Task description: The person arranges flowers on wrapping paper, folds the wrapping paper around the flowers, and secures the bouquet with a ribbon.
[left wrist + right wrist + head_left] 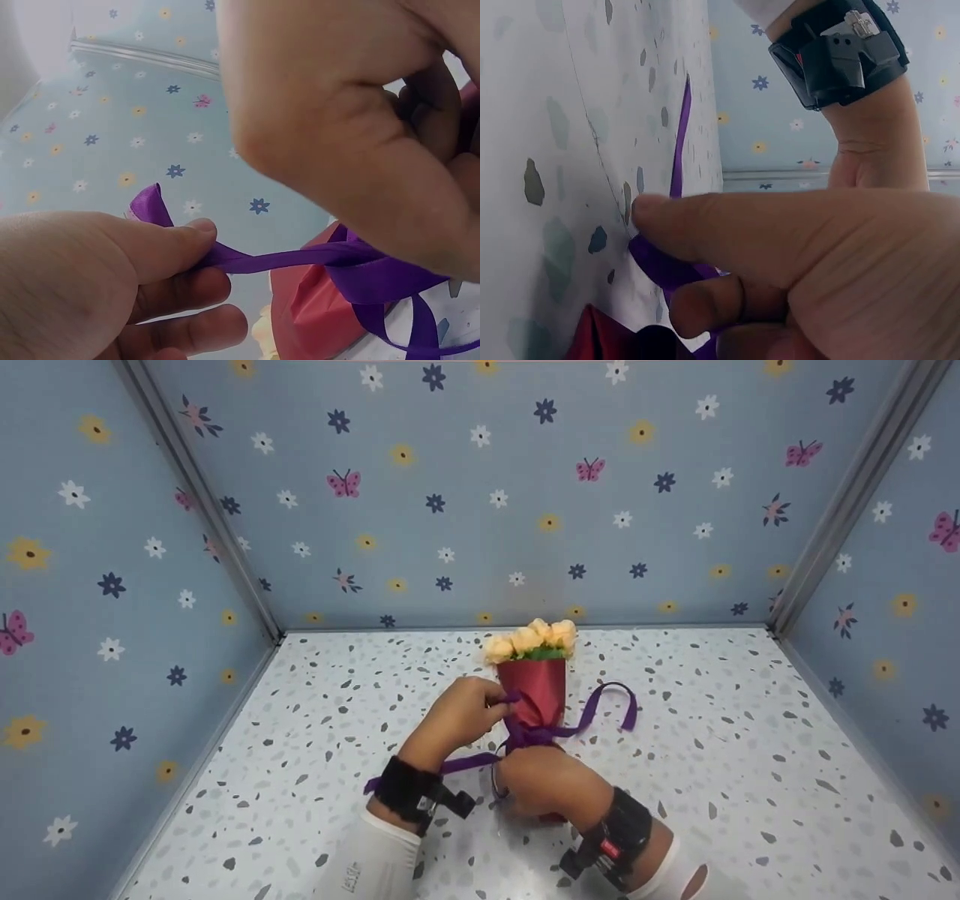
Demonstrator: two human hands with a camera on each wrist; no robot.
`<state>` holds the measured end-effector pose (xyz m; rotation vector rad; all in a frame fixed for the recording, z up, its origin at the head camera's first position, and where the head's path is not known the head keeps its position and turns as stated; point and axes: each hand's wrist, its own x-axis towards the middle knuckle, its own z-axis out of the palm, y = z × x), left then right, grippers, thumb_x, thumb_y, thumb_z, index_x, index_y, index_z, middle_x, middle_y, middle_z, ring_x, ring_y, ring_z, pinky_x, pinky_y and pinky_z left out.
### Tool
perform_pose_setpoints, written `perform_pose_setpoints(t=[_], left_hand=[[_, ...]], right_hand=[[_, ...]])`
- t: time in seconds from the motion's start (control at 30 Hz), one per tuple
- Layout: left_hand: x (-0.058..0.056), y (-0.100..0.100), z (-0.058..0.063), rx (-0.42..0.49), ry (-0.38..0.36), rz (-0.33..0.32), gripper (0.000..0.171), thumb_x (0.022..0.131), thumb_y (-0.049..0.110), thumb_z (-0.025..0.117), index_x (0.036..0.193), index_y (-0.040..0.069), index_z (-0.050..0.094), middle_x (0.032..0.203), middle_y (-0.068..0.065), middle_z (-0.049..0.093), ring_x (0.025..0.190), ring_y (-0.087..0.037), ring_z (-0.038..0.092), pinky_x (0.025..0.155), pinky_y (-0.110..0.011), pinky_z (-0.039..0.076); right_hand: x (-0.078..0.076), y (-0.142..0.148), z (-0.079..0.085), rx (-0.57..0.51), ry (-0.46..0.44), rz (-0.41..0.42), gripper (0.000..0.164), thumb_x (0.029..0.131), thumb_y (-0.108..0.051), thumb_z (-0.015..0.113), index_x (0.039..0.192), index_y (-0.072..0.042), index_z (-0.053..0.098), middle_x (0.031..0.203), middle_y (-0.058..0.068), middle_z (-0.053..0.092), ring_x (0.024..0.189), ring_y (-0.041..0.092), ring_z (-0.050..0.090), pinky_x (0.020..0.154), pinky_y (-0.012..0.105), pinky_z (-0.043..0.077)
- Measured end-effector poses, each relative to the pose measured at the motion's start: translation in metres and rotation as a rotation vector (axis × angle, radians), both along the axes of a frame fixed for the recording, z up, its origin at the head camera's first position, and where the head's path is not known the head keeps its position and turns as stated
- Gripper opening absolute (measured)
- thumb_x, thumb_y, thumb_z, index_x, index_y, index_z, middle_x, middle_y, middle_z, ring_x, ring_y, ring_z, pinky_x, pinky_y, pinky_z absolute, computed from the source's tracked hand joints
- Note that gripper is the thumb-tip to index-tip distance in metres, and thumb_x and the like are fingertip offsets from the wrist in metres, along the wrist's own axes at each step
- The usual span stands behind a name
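Note:
A bouquet of pale yellow flowers point(527, 640) in a red wrapper point(544, 681) lies on the speckled table, blossoms toward the back wall. Purple ribbon point(538, 734) is tied around the wrapper's narrow part, one loose tail curling to the right. At the wrapper's left side, my left hand point(466, 711) pinches a strand of this ribbon between thumb and forefinger; the left wrist view shows the strand point(289, 259) stretched toward the knot. Lower down, my right hand point(553, 781) covers the wrapper's lower end and pinches another ribbon part point(660, 264) between thumb and finger.
Another ribbon length point(471, 763) runs left across the table point(720, 765) and passes under the left wrist. Flower-patterned panels point(480, 480) enclose the table at the back and both sides. Both wrists wear black straps point(628, 836) with small devices.

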<state>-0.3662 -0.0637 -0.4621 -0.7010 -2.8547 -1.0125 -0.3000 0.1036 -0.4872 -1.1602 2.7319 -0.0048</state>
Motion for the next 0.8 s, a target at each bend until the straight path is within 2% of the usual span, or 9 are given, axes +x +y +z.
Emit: perform_pose_setpoints(t=[0.23, 0.4, 0.53, 0.67, 0.8], left_hand=[[0.000, 0.000, 0.000, 0.006, 0.007, -0.005, 0.013, 0.098, 0.024, 0.077, 0.087, 0.018, 0.081, 0.079, 0.005, 0.073, 0.066, -0.009, 0.059, 0.063, -0.030, 0.051], [0.000, 0.000, -0.001, 0.007, 0.020, -0.003, 0.013, 0.097, 0.023, 0.077, 0.087, 0.017, 0.081, 0.080, 0.005, 0.074, 0.067, -0.009, 0.059, 0.065, -0.031, 0.051], [0.000, 0.000, -0.001, -0.003, 0.039, -0.012, 0.013, 0.097, 0.024, 0.077, 0.087, 0.017, 0.082, 0.081, 0.005, 0.075, 0.068, -0.009, 0.059, 0.066, -0.030, 0.050], [0.000, 0.001, 0.001, -0.001, 0.027, -0.009, 0.013, 0.097, 0.024, 0.077, 0.089, 0.017, 0.083, 0.082, 0.004, 0.076, 0.069, -0.010, 0.060, 0.066, -0.031, 0.051], [0.001, 0.001, 0.002, -0.011, 0.021, 0.000, 0.013, 0.097, 0.025, 0.077, 0.090, 0.016, 0.083, 0.083, 0.003, 0.075, 0.072, -0.011, 0.061, 0.067, -0.031, 0.051]], right_hand=[[0.000, -0.002, -0.004, 0.007, 0.045, 0.011, 0.036, 0.078, -0.014, 0.078, 0.055, -0.024, 0.052, 0.055, -0.009, 0.043, 0.048, 0.010, 0.040, 0.043, 0.028, 0.033], [-0.007, 0.010, 0.005, -0.067, -0.053, 0.000, 0.035, 0.080, -0.019, 0.078, 0.057, -0.025, 0.053, 0.052, -0.013, 0.039, 0.048, 0.006, 0.040, 0.045, 0.026, 0.032], [-0.016, 0.027, 0.018, -0.155, -0.144, -0.038, 0.027, 0.084, -0.019, 0.079, 0.065, -0.026, 0.062, 0.056, -0.015, 0.046, 0.053, 0.004, 0.046, 0.050, 0.025, 0.038], [-0.027, 0.045, 0.026, -0.205, -0.219, -0.116, 0.015, 0.085, -0.013, 0.081, 0.083, -0.023, 0.071, 0.067, -0.012, 0.061, 0.064, 0.006, 0.059, 0.060, 0.028, 0.050], [-0.037, 0.056, 0.026, -0.239, -0.231, -0.219, 0.019, 0.081, -0.007, 0.084, 0.093, -0.017, 0.073, 0.074, -0.007, 0.067, 0.071, 0.010, 0.063, 0.067, 0.032, 0.054]])
